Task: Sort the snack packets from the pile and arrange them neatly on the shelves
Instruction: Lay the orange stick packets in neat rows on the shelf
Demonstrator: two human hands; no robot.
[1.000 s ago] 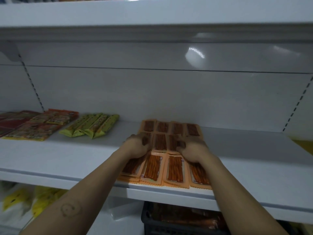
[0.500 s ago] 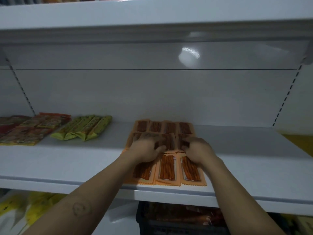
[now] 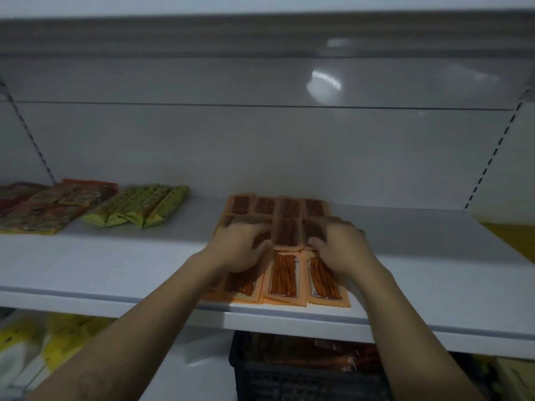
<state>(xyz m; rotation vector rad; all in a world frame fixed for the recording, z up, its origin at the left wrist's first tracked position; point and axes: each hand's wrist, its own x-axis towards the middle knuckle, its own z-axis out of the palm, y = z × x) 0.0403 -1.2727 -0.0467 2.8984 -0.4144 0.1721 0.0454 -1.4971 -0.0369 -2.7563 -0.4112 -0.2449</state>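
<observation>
Both grips spread (somewhat blurred), left hand and right hand flat on orange snack packets, white shelf

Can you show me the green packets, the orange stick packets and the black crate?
green packets (image 3: 144, 205): head view, middle of the bundle.
orange stick packets (image 3: 283, 274): head view, window of a front packet.
black crate (image 3: 304, 377): head view, its front wall.

Motion blur smears the left hand, so its fingers' hold cannot be told. It and the right hand hide parts of the flat orange packets of brown sticks. The red-orange packets run off the left edge; print on the yellow-green wrappers is unreadable.
</observation>
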